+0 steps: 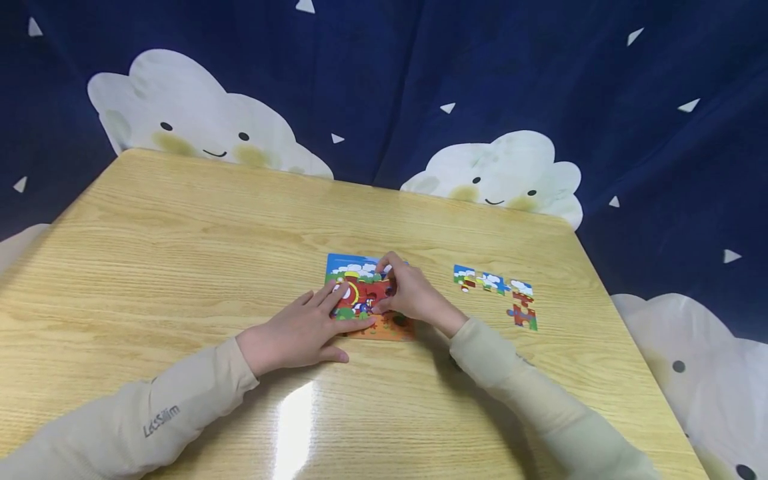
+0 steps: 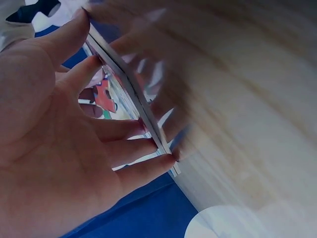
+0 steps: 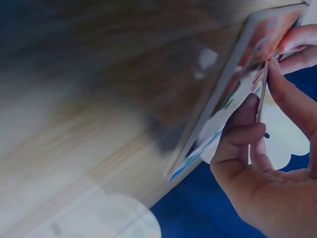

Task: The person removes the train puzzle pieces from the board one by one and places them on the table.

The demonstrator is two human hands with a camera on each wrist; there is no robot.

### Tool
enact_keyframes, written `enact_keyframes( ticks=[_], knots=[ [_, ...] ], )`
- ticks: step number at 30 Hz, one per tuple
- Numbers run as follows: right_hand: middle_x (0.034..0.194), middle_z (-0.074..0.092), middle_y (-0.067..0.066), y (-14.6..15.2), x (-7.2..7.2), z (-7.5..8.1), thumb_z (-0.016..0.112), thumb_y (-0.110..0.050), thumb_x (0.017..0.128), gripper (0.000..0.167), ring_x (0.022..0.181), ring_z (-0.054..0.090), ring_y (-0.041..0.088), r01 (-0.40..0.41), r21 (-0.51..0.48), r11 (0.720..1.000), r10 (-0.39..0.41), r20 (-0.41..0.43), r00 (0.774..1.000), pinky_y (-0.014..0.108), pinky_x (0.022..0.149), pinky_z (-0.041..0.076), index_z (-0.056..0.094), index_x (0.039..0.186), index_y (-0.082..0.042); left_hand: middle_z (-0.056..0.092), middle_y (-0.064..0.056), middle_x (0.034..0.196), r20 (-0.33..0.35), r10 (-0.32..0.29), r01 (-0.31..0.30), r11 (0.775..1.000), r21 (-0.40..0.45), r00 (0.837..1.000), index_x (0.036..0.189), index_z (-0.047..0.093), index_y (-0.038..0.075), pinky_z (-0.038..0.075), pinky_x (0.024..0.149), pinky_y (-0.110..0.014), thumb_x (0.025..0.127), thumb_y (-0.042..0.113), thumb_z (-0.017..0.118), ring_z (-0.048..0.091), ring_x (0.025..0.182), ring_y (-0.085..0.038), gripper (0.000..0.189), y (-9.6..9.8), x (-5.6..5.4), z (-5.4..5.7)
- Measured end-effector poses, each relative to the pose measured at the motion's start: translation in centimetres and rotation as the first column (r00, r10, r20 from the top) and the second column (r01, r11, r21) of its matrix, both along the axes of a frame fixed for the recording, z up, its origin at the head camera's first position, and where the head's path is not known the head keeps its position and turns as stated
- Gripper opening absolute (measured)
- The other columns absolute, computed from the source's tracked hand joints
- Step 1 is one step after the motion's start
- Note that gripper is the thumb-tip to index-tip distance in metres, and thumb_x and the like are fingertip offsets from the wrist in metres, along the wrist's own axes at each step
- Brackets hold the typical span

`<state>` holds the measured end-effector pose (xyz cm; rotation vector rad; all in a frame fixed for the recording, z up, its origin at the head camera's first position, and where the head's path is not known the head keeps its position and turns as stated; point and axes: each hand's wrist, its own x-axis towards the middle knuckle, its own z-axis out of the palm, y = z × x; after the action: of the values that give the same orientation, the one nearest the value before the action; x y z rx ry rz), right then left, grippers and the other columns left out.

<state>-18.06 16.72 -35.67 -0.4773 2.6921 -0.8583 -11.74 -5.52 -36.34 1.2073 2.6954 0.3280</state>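
Observation:
A jigsaw puzzle board (image 1: pixel 360 259) with a blue sky, white clouds, red shapes and an orange lower strip lies mid-table. My left hand (image 1: pixel 300 330) rests on its left part, fingers spread and fairly straight. Over the right part, my right hand (image 1: pixel 411 290) pinches a puzzle piece between thumb and fingers. Seen edge-on in the right wrist view, that puzzle piece (image 3: pixel 263 96) stands tilted against the board's face. The fingers hide part of its picture. From the left wrist view, a red part of a piece (image 2: pixel 104 96) shows behind the left fingers.
Right of the board lie several loose puzzle pieces, among them a cloud piece (image 1: pixel 493 283) and a red piece (image 1: pixel 524 315). The wooden table (image 1: pixel 180 247) meets a dark blue curtain (image 1: pixel 372 80) with smiling white clouds at its far edge.

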Motion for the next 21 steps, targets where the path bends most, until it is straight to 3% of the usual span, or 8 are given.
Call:
enact_keyframes(
  ticks=[6, 11, 21],
  knots=[
    [0.09, 0.056, 0.01, 3.3, 0.2, 0.1, 0.084, -0.006, 0.076, 0.052, 0.07, 0.052, 0.019, 0.063, -0.032, 0.998, -0.063, -0.023, 0.998, 0.031, 0.063, 0.046, 0.052, 0.117, -0.008, 0.024, -0.034, 0.152, 0.01, 0.007, -0.006, 1.0, -0.015, 1.0, 0.148, 0.047, 0.028, 0.035, 0.103, -0.063, 0.093, 0.047, 0.063, 0.022, 0.142, -0.048, 0.06, 0.1, -0.1, -0.2],
    [0.092, 0.058, 0.012, 7.3, 0.4, -0.1, 0.084, -0.006, 0.076, 0.048, 0.07, 0.053, 0.02, 0.109, -0.026, 0.994, -0.111, -0.091, 0.99, 0.031, 0.061, 0.044, 0.054, 0.114, -0.006, 0.023, -0.033, 0.153, 0.017, 0.013, -0.012, 1.0, -0.016, 1.0, 0.148, 0.047, 0.029, 0.034, 0.104, -0.063, 0.092, 0.046, 0.063, 0.021, 0.142, -0.048, 0.06, 0.2, 0.0, -0.2],
    [0.082, 0.055, 0.01, 15.2, 1.2, -0.8, 0.088, -0.01, 0.072, 0.05, 0.072, 0.051, 0.021, 0.268, 0.002, 0.963, -0.262, -0.195, 0.945, 0.028, 0.06, 0.041, 0.055, 0.109, -0.002, 0.025, -0.033, 0.152, 0.016, 0.012, -0.013, 1.0, 0.016, 1.0, 0.147, 0.048, 0.028, 0.034, 0.103, -0.063, 0.093, 0.044, 0.064, 0.023, 0.141, -0.049, 0.059, 0.0, 0.1, 0.0]
  ],
)
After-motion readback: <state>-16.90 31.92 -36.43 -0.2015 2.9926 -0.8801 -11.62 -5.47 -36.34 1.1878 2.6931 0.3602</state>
